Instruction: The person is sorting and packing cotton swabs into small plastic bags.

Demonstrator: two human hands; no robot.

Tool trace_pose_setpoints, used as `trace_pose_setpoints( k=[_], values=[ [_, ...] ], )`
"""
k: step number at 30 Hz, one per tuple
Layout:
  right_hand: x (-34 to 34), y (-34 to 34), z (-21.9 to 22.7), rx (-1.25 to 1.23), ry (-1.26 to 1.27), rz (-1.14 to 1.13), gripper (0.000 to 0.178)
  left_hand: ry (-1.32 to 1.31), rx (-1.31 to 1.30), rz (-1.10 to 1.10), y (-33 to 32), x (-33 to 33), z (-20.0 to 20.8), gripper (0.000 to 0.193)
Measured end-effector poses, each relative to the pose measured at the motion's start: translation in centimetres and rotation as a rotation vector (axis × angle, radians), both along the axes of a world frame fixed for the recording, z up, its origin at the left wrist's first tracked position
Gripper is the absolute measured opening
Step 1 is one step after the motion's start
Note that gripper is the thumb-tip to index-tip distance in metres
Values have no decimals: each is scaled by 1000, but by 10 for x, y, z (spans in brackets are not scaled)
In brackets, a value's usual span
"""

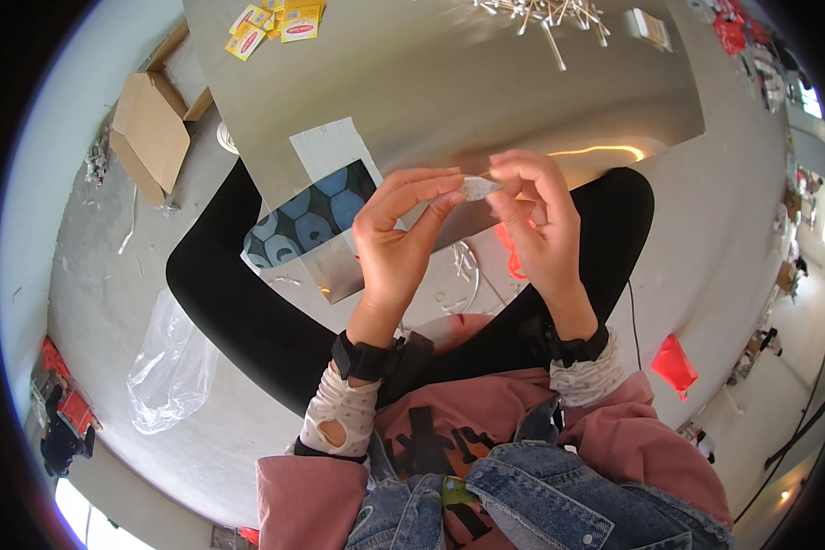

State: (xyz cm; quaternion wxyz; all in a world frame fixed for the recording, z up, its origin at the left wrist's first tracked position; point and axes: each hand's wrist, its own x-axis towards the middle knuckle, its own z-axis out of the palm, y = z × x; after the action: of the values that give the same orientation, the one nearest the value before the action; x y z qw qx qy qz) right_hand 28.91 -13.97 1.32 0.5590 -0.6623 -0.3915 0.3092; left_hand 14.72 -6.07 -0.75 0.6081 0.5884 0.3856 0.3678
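Above my lap, over the near edge of a shiny metal-topped table (412,87), I hold a small whitish, pointed-oval piece (477,189), perhaps a little bag. Its kind is not clear. My left hand (401,225) pinches one end between thumb and fingers. At the other end, the thumb and fingertips of my right hand (543,215) close on the narrow tip. Beyond my hands, a loose pile of white-tipped cotton swabs (555,18) lies at the table's far side. Several yellow packets (284,22) are at the far left.
A dark sheet with blue rounded shapes (307,220) overlaps a white panel (328,147) beside my left hand. A small white box (651,30) sits at the table's far right. On the floor are an open cardboard box (151,133), a clear plastic bag (170,371) and a red bag (674,367).
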Motion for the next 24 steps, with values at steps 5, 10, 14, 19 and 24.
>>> trace_pose_setpoints(
  k=[5, 10, 14, 19, 24],
  values=[
    [0, 5, -3, -23, 20, 48, 13, 5, 9, -23, 1, -1, 1, 18],
    [6, 1, -7, -37, -29, 91, 11, 64, 89, -130, 11, -6, 5, 29],
    [4, 3, -5, -20, 77, 102, 17, 100, 167, -231, 19, -9, 5, 35],
    [9, 3, -3, -110, 33, 188, 28, 137, 178, -260, 21, -12, 1, 33],
    [15, 1, -5, -86, -77, 223, 30, 164, 143, -302, 24, -13, 3, 31]
  ],
)
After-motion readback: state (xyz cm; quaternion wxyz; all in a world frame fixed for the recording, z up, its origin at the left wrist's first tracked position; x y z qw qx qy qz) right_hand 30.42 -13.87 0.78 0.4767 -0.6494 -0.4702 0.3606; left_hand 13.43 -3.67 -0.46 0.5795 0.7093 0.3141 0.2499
